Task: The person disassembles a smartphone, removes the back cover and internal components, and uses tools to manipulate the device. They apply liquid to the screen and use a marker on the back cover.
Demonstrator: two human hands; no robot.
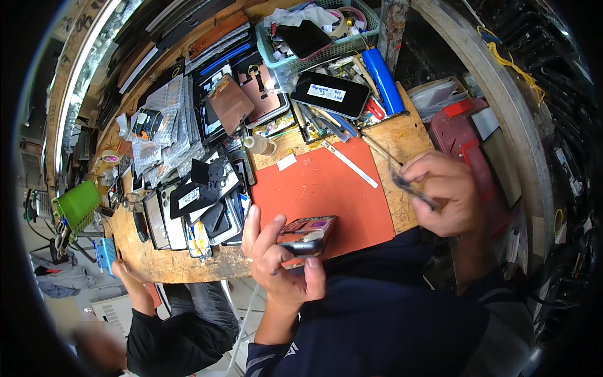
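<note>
An opened smartphone (308,235), its inner parts showing, rests in my left hand (279,264) above the near edge of a red-orange work mat (326,188). Its fingers and thumb are closed around the phone's left side and bottom. On the right, my right hand (443,195) pinches a slim dark tool (411,188), slightly blurred, so its exact kind is not plain. The tool is apart from the phone. A white flat strip (350,164) and a small white piece (287,162) lie on the mat, near a small clear bottle (260,145).
Behind the mat, a black phone (330,94) lies over assorted hand tools beside a blue cylinder (382,81). A teal basket (320,56) stands farther back. Phone parts (207,195) and bubble-wrapped packets (166,119) crowd the left. Another person's hand (132,283) is at lower left.
</note>
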